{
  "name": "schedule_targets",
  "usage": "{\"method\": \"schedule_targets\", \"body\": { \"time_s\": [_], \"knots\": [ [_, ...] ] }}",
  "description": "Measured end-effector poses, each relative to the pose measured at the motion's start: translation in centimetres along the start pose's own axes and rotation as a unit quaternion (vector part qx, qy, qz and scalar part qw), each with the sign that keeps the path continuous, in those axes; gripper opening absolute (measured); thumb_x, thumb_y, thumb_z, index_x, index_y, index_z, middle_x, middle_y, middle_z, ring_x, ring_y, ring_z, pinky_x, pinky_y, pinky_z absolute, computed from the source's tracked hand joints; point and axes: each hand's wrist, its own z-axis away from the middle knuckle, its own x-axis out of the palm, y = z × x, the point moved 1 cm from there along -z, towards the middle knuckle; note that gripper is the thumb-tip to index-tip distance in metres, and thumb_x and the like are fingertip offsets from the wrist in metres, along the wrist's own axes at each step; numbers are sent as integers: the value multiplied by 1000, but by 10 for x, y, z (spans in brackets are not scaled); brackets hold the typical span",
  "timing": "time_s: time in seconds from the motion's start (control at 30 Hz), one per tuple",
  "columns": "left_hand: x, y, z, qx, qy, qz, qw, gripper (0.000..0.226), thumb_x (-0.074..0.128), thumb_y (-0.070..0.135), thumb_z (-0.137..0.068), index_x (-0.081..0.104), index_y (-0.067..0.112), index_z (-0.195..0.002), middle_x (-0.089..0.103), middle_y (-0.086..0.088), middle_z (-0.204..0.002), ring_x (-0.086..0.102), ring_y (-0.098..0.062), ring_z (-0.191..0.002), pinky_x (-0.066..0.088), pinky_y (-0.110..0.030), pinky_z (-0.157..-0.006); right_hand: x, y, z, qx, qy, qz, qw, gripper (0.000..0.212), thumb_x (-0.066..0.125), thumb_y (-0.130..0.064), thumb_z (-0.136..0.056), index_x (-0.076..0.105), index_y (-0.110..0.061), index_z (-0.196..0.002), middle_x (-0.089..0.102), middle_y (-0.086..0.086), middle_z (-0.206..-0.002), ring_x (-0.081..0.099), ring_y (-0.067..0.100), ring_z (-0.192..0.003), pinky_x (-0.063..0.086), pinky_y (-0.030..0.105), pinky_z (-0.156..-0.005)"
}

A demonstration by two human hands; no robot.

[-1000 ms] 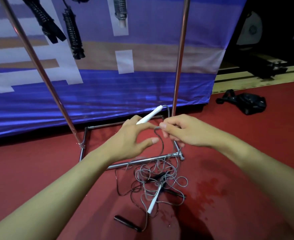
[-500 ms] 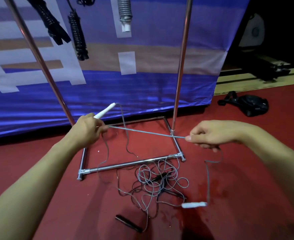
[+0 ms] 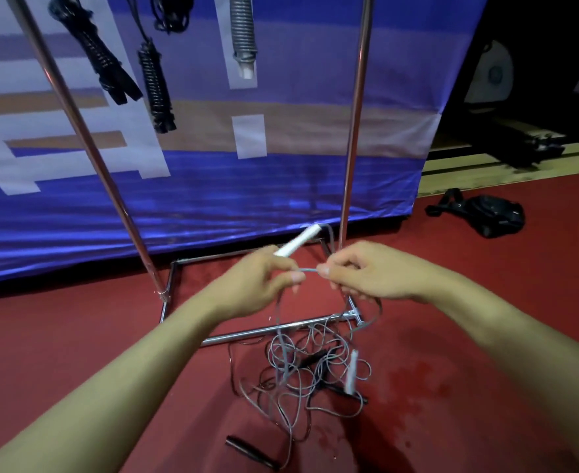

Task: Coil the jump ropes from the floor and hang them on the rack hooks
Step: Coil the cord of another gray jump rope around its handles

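Head view. We are holding the white handle (image 3: 298, 240) in our left hand (image 3: 257, 285), fingers curled round it, its free end pointing up and away from the fingertips. Our right hand (image 3: 366, 274) is pinching the grey cord (image 3: 310, 270) between thumb and forefinger, just beside the left thumb. Half a second ago our hands were well apart with the cord drawn taut between them; now they are meeting again, so we judge that one more loop is being laid against the handle. The second white handle (image 3: 351, 370) is lying below the fingers in the tangle (image 3: 301, 377) on the floor (image 3: 76, 336), so much cord is remaining. Above the fingers, coiled ropes (image 3: 155, 83) are hanging from the rack (image 3: 351, 158), out of frame at top.
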Motion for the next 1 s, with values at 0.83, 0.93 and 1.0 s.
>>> {"method": "schedule_targets", "body": {
  "time_s": [0.83, 0.93, 1.0],
  "knots": [
    [23, -18, -2, -39, -18, -36, 998, 36, 65, 51, -94, 68, 38, -128, 43, 5, -98, 47, -4, -82, 36, -23, -86, 20, 18, -7, 16, -44, 29, 998, 41, 48, -41, -107, 66, -12, -85, 54, -8, -60, 46, 8, -48, 37, 17, -46],
    [30, -15, -7, -20, -22, -7, 1000, 11, 63, 42, -99, 73, 37, -99, 48, -4, -96, 50, -9, -79, 38, -27, -79, 19, 20, -10, 9, -20, 48, 999, 41, 48, -46, -106, 66, -19, -80, 56, -14, -58, 48, 5, -53, 38, 18, -53],
    [26, -14, -4, -5, -35, -4, 999, 12, 62, 43, -100, 69, 38, -91, 46, -5, -98, 50, -11, -79, 39, -24, -79, 19, 25, -10, 17, -18, 58, 998, 41, 49, -46, -106, 66, -20, -79, 53, -17, -54, 46, 0, -49, 36, 16, -54]
  ]
}}
